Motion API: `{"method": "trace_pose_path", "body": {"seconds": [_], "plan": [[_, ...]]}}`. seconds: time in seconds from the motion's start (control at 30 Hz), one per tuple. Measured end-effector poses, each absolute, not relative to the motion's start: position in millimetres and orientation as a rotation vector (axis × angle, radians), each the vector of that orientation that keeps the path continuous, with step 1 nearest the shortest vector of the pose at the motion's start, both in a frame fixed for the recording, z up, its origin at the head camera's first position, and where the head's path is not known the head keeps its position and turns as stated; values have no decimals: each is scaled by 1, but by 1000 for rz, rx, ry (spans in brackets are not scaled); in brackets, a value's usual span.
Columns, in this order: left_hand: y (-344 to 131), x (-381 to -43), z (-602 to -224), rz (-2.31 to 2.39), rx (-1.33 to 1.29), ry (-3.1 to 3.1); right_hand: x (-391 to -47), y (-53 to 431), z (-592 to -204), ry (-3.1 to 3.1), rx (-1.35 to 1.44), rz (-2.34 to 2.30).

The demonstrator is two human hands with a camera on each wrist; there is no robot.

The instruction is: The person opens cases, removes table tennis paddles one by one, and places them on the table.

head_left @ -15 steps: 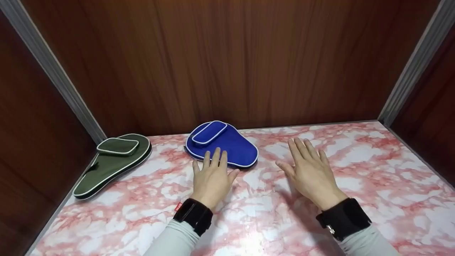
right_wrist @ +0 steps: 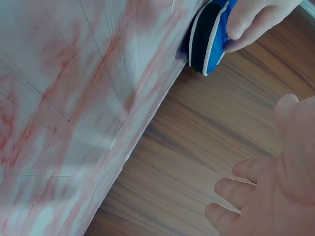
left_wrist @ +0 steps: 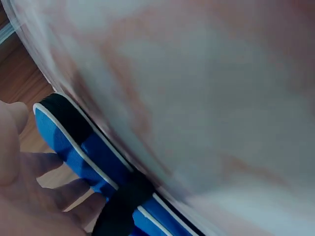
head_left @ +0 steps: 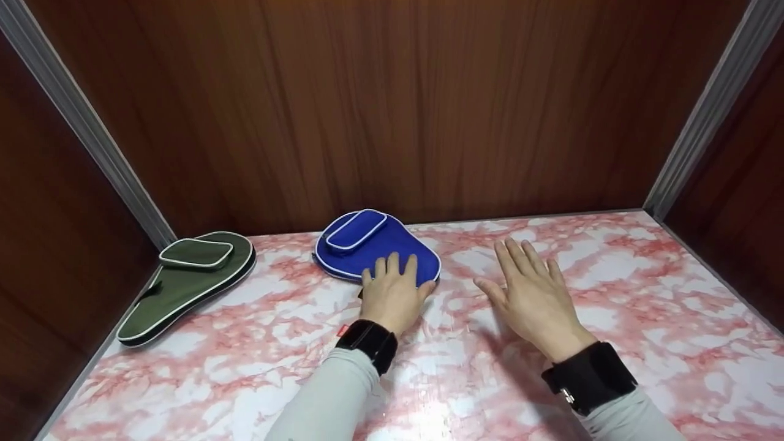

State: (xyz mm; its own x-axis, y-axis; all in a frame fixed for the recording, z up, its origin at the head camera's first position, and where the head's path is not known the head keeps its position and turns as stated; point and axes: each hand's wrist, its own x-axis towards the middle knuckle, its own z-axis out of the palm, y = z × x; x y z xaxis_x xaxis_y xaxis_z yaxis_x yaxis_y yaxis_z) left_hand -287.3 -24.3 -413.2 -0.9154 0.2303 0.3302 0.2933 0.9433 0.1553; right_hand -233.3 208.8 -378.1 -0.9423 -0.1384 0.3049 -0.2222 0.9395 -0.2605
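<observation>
A blue paddle case (head_left: pixel 401 239) with white piping and a small front pocket lies flat at the back middle of the table. My left hand (head_left: pixel 392 297) reaches over its near edge, fingers spread and lightly bent. In the left wrist view, the fingertips of that hand (left_wrist: pixel 34 196) meet the top of the blue case (left_wrist: pixel 98 167), and a black strap (left_wrist: pixel 123 201) hangs from its side. To the right of the case, my right hand (head_left: pixel 536 300) hovers above the table, fingers extended, holding nothing. At the far left lies a green paddle case (head_left: pixel 196 282) of similar shape.
The table (head_left: pixel 465 367) has a red and white marbled top. A brown wood-grain panel (head_left: pixel 392 110) stands along its back edge, with side panels at left and right joined by grey metal posts (head_left: pixel 698 116).
My left hand has moved right and forward, from the blue case's near edge further over its right part. The right hand stays nearly still. The whole view has shifted slightly.
</observation>
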Motion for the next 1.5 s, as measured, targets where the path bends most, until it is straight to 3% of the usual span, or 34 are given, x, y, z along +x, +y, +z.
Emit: {"method": "trace_pose_path", "body": {"seconds": [0.43,1.07,1.5], "plan": [[-12,-297,-407,-405,-259,-3005,-232,200,-380,-2809,278,434],[-18,-284,-405,-476,-346,-2937,-231,205,-379,-2801,299,385],[-6,-288,-395,-321,-169,-2906,-230,207,-380,-2813,310,398]]}}
